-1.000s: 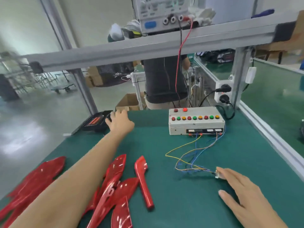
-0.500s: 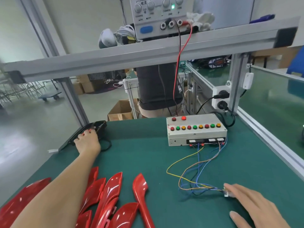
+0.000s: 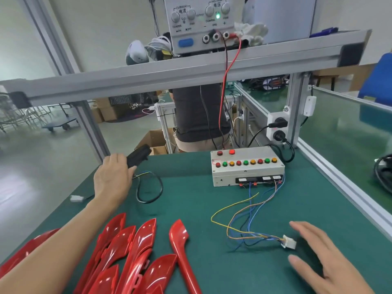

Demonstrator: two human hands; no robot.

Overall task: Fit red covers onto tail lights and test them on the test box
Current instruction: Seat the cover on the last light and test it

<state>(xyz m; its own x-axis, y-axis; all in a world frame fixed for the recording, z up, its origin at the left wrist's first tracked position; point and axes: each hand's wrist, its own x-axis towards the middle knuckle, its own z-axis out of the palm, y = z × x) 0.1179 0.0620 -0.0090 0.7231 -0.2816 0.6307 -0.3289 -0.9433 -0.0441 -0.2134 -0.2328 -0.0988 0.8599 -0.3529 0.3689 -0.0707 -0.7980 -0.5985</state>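
My left hand (image 3: 113,179) grips a black tail light (image 3: 138,155) and holds it above the far left of the green table (image 3: 191,198). Its black cable (image 3: 148,187) loops down onto the mat and ends in a small white plug (image 3: 76,198). Several glossy red covers (image 3: 127,251) lie at the near left. The white test box (image 3: 246,166) with coloured buttons stands at the far middle. Thin coloured wires run from it to a white connector (image 3: 289,242). My right hand (image 3: 324,259) rests flat on the mat beside that connector, fingers straight.
A power supply (image 3: 199,24) sits on the aluminium shelf bar (image 3: 191,71) overhead, with red and black leads hanging down. A person in a dark shirt (image 3: 199,115) stands behind the table. A socket block (image 3: 277,128) is on the right post, and a rail edges the right side.
My left hand has lifted the black tail light off the table's far left edge and drawn it inward, pulling its cable onto the mat. My right hand has slid back from the connector.
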